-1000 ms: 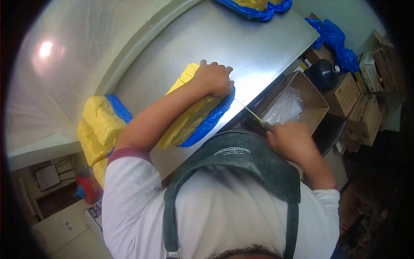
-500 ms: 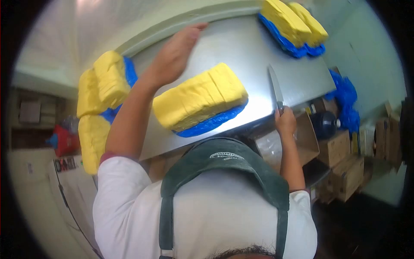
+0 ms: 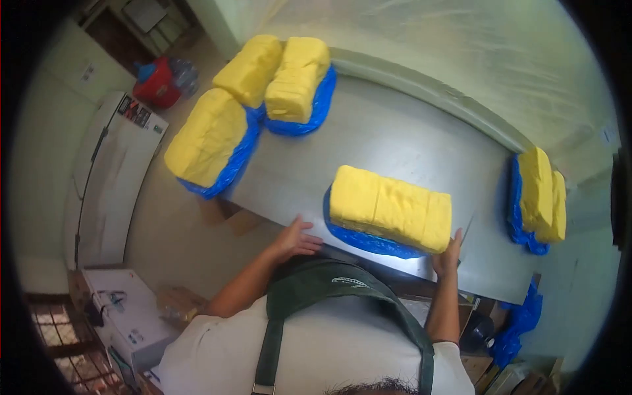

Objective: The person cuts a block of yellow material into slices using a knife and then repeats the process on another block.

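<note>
A long yellow block, like butter or margarine (image 3: 392, 207), lies on blue plastic film (image 3: 368, 243) near the front edge of the metal table. Lines run across its top. My left hand (image 3: 296, 240) is at the table edge, left of the block, fingers spread and holding nothing. At the block's right end is my right hand (image 3: 449, 255), its fingers stretched upward along that end; whether they press on it is hard to tell. A knife (image 3: 467, 230) shows just right of this hand, apparently on the table, its handle partly hidden.
Several more yellow blocks stand on blue film at the table's left end (image 3: 207, 138) and right end (image 3: 536, 191). A raised ledge (image 3: 421, 85) borders the back of the metal table (image 3: 395, 141). Boxes and blue plastic (image 3: 520, 322) are below right; a white chest (image 3: 112, 184) stands left.
My view has turned left. My left hand has come down from beyond the block to the table edge. My right hand has moved from the knife handle to the block's right end.
</note>
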Demonstrator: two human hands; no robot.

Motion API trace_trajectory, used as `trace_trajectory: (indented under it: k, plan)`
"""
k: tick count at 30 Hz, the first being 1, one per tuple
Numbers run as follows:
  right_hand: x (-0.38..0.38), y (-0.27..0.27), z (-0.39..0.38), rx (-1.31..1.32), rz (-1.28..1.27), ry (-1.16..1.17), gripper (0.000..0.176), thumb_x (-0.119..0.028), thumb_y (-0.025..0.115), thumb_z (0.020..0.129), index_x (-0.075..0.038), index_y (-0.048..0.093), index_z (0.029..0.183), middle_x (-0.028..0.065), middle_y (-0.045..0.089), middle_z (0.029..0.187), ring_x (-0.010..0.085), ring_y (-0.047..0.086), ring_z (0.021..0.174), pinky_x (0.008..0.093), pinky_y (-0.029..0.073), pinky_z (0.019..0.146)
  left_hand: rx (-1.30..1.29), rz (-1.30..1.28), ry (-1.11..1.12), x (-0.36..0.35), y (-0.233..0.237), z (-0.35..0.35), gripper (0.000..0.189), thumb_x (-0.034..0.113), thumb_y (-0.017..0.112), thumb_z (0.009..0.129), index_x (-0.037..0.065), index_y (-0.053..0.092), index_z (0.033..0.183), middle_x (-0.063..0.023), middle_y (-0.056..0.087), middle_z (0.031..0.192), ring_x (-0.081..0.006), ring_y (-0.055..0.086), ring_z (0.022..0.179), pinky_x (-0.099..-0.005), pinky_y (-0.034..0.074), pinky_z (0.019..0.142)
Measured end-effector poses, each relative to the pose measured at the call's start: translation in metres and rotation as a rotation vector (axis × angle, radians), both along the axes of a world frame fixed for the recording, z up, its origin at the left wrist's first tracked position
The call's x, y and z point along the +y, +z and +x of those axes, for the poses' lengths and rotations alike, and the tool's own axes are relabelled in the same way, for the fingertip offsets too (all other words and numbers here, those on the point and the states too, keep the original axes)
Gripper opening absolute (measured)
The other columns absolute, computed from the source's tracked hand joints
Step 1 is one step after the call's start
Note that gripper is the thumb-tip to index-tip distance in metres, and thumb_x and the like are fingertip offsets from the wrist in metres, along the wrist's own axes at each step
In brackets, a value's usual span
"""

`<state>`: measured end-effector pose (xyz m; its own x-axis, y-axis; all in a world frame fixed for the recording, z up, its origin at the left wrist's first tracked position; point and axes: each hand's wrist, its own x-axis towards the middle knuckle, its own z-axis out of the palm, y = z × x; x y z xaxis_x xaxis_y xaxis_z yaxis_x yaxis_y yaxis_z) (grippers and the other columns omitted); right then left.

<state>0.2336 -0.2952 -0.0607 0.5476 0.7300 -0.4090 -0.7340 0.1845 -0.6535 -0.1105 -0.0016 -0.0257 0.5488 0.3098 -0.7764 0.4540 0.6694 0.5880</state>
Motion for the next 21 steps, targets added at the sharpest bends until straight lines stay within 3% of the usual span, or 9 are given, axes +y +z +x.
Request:
trace_trajectory:
  k: [3, 8, 10, 12, 14, 15, 18, 19, 21]
  plan:
    - [0.008, 0.019, -0.012, 0.026, 0.027, 0.118, 0.084, -0.065, 0.021, 0.100, 0.004, 0.044, 0.142, 0.0183, 0.054, 0.141, 0.0305, 0.050, 0.131, 0.0437, 0.033, 0.113, -0.122, -0.091, 0.040, -0.028, -0.008, 0.010, 0.089, 0.070, 0.019, 0.098, 0.000, 0.020, 0.152, -0.0302, 0.055, 0.132, -0.0371, 0.060, 0.116, -0.0459, 0.047, 0.099]
    - [0.067, 0.006, -0.073, 0.042, 0.056, 0.232, 0.085, -0.064, 0.019, 0.100, 0.004, 0.035, 0.147, 0.0182, 0.044, 0.150, 0.0297, 0.041, 0.138, 0.0443, 0.028, 0.116, -0.146, 0.063, 0.547, -0.002, -0.022, 0.005, 0.090, 0.071, 0.024, 0.097, 0.003, 0.013, 0.156, -0.0312, 0.047, 0.139, -0.0374, 0.055, 0.116, -0.0492, 0.041, 0.104]
    - [0.101, -0.006, -0.115, -0.203, 0.086, 0.306, 0.085, -0.063, 0.026, 0.100, 0.003, 0.025, 0.152, 0.0153, 0.034, 0.157, 0.0270, 0.032, 0.144, 0.0440, 0.024, 0.118, -0.219, 0.095, 0.698, 0.031, -0.018, -0.011, 0.093, 0.072, 0.026, 0.096, 0.004, 0.008, 0.157, -0.0300, 0.043, 0.142, -0.0361, 0.053, 0.117, -0.0491, 0.038, 0.106]
    - [0.132, 0.032, -0.153, -0.137, 0.049, 0.491, 0.084, -0.057, 0.039, 0.099, 0.000, 0.017, 0.156, 0.0128, 0.026, 0.161, 0.0242, 0.026, 0.147, 0.0427, 0.021, 0.119, -0.264, 0.174, 0.756, 0.072, -0.011, -0.028, 0.095, 0.073, 0.027, 0.095, 0.003, 0.008, 0.157, -0.0297, 0.038, 0.147, -0.0372, 0.049, 0.125, -0.0489, 0.034, 0.110]
    - [0.140, -0.019, -0.173, -0.096, 0.174, 0.681, 0.086, -0.052, 0.048, 0.097, -0.003, 0.012, 0.157, 0.0109, 0.023, 0.162, 0.0232, 0.024, 0.148, 0.0418, 0.019, 0.119, -0.252, 0.219, 0.791, 0.116, -0.004, -0.040, 0.096, 0.074, 0.027, 0.095, 0.002, 0.008, 0.157, -0.0292, 0.035, 0.149, -0.0377, 0.046, 0.130, -0.0487, 0.032, 0.112]
    - [0.146, -0.002, -0.177, -0.185, 0.089, 0.710, 0.052, -0.022, 0.041, 0.101, -0.001, 0.037, 0.148, 0.0086, 0.049, 0.145, 0.0175, 0.044, 0.135, 0.0363, 0.040, 0.105, -0.324, 0.252, 0.761, 0.140, -0.016, -0.051, 0.092, 0.070, 0.025, 0.097, 0.002, 0.008, 0.157, -0.0275, 0.035, 0.151, -0.0364, 0.044, 0.132, -0.0463, 0.032, 0.113]
    - [0.171, -0.002, -0.160, -0.393, -0.223, 0.925, 0.038, -0.009, 0.043, 0.098, 0.002, 0.054, 0.132, 0.0100, 0.064, 0.123, 0.0176, 0.061, 0.115, 0.0324, 0.053, 0.086, -0.418, 0.306, 0.708, 0.160, -0.018, -0.068, 0.085, 0.064, 0.024, 0.100, 0.001, 0.010, 0.156, -0.0235, 0.034, 0.153, -0.0342, 0.041, 0.136, -0.0418, 0.029, 0.115]
    - [0.180, -0.001, -0.157, -0.409, -0.303, 0.721, 0.032, 0.000, 0.042, 0.094, 0.003, 0.060, 0.121, 0.0117, 0.068, 0.110, 0.0184, 0.068, 0.100, 0.0295, 0.057, 0.073, -0.443, 0.324, 0.688, 0.160, -0.015, -0.073, 0.083, 0.062, 0.024, 0.101, 0.001, 0.012, 0.156, -0.0212, 0.035, 0.153, -0.0334, 0.039, 0.138, -0.0396, 0.027, 0.116]
    - [0.195, 0.006, -0.149, -0.499, -0.432, 0.606, 0.040, 0.004, 0.043, 0.091, 0.003, 0.053, 0.129, 0.0130, 0.065, 0.118, 0.0198, 0.065, 0.109, 0.0307, 0.055, 0.082, -0.314, 0.372, 0.698, 0.139, -0.012, -0.089, 0.081, 0.060, 0.025, 0.101, 0.001, 0.016, 0.155, -0.0200, 0.037, 0.152, -0.0330, 0.040, 0.137, -0.0401, 0.029, 0.115]
